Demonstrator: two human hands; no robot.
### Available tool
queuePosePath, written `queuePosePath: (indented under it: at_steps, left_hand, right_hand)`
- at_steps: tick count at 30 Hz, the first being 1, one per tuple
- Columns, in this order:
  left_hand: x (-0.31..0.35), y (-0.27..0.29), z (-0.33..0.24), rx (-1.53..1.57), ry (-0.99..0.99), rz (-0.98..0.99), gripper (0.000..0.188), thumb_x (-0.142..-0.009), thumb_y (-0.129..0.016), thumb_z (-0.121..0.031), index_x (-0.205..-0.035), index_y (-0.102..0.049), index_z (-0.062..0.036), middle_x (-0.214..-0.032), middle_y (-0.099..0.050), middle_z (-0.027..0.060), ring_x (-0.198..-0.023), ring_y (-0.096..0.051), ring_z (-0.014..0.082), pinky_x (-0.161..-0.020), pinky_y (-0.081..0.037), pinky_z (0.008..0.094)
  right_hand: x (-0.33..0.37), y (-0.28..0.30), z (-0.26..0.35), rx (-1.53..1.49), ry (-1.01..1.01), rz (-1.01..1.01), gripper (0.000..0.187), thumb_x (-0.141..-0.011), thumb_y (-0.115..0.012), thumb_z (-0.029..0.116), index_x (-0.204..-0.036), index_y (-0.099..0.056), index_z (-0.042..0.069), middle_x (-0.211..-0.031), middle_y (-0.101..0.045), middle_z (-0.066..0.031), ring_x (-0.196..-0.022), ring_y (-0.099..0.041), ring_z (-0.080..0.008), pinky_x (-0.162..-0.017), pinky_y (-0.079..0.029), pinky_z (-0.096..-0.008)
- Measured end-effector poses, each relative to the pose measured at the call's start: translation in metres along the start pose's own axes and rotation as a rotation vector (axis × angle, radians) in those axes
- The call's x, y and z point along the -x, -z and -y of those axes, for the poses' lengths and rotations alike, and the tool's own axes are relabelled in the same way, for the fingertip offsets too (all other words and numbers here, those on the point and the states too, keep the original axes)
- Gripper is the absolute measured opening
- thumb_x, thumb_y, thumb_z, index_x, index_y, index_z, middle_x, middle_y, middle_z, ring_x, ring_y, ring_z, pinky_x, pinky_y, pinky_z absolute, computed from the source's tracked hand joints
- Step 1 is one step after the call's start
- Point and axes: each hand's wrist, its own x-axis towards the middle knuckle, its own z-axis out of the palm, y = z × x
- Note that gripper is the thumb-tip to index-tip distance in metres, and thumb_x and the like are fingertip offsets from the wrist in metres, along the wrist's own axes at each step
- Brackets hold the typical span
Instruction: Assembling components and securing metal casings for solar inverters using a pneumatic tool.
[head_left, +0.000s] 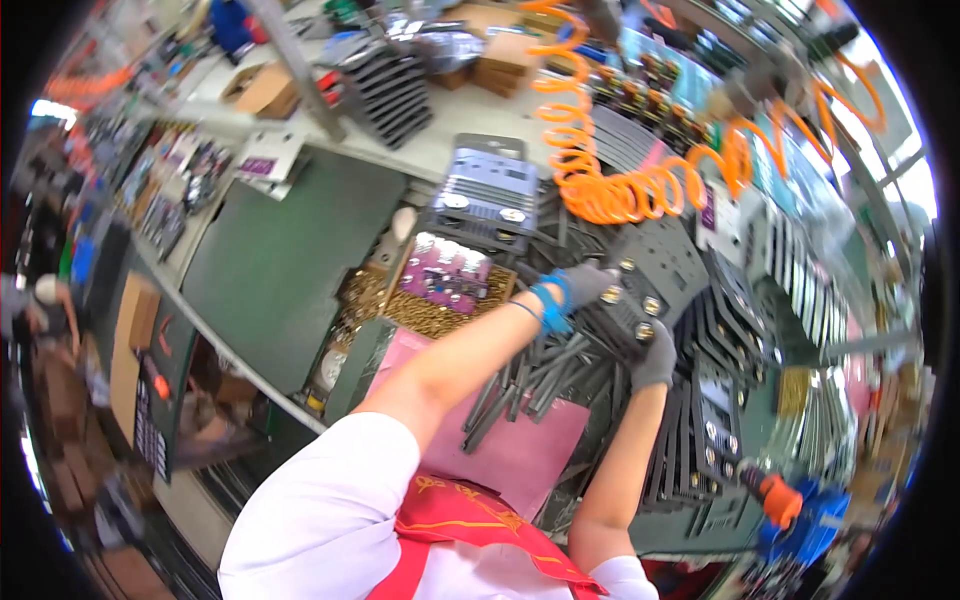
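Observation:
Both my hands wear grey gloves and grip one dark grey metal panel (662, 262) with holes and several shiny round fittings. My left hand (588, 284), a blue band at its wrist, closes on the panel's left edge. At its lower right corner my right hand (654, 362) is closed too; the fingertips of both are partly hidden. Below the panel lies a loose pile of dark strips (545, 375), partly on a pink sheet (540, 450). Left of my left hand, a purple circuit board (445, 270) rests over a box of small brass-coloured parts (425, 318).
Similar panels are stacked right of my right hand (705, 430) and beyond the brass parts (485, 190). Orange coiled hose (600, 200) hangs over the bench. An orange-and-black power tool (778, 498) is at the right. A green mat (290, 250) covers the left side.

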Motion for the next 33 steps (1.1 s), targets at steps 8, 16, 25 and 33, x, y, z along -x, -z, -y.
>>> queuePosePath:
  at_steps: [8, 16, 25, 33]
  left_hand:
    - [0.15, -0.018, 0.024, 0.124, -0.349, -0.693, 0.048, -0.092, -0.054, -0.035, -0.124, -0.052, 0.0011, -0.113, -0.061, 0.0234, -0.101, -0.061, 0.0373, -0.088, -0.048, 0.0421]
    - [0.444, -0.014, 0.218, 0.435, 0.429, -0.495, 0.042, -0.092, -0.051, -0.039, -0.097, -0.066, -0.0001, -0.079, -0.067, 0.0111, -0.075, -0.065, 0.0208, -0.069, -0.051, 0.0347]
    - [0.651, -0.031, 0.379, 0.364, 0.796, -0.757, 0.039, -0.093, -0.045, -0.033, -0.092, -0.066, 0.0007, -0.076, -0.068, 0.013, -0.072, -0.065, 0.0226, -0.071, -0.051, 0.0357]
    - [0.796, -0.062, 0.471, 1.343, 1.003, -1.435, 0.016, -0.089, -0.054, -0.022, -0.085, -0.062, -0.0085, -0.07, -0.063, 0.0058, -0.055, -0.055, 0.0156, -0.048, -0.043, 0.0316]
  right_hand:
    - [0.076, -0.059, 0.005, 0.32, 0.181, -0.061, 0.053, -0.088, -0.051, 0.015, -0.139, -0.04, 0.008, -0.124, -0.051, -0.0054, -0.089, -0.053, -0.0171, -0.065, -0.043, -0.026]
    - [0.219, -0.102, -0.123, 0.576, 0.908, 0.379, 0.037, -0.093, -0.048, 0.006, -0.128, -0.048, -0.005, -0.117, -0.056, -0.0135, -0.101, -0.056, -0.0211, -0.09, -0.044, -0.03]
    - [0.322, -0.231, -0.351, 1.081, -0.476, 1.054, 0.034, -0.097, -0.047, 0.036, -0.094, -0.058, 0.005, -0.075, -0.063, -0.0069, -0.052, -0.054, -0.0133, -0.044, -0.044, -0.0268]
    - [0.333, -0.287, -0.424, 1.554, -0.132, 0.603, 0.047, -0.094, -0.053, 0.045, -0.107, -0.055, 0.0, -0.06, -0.053, -0.0034, -0.04, -0.045, -0.0132, -0.035, -0.033, -0.0282]
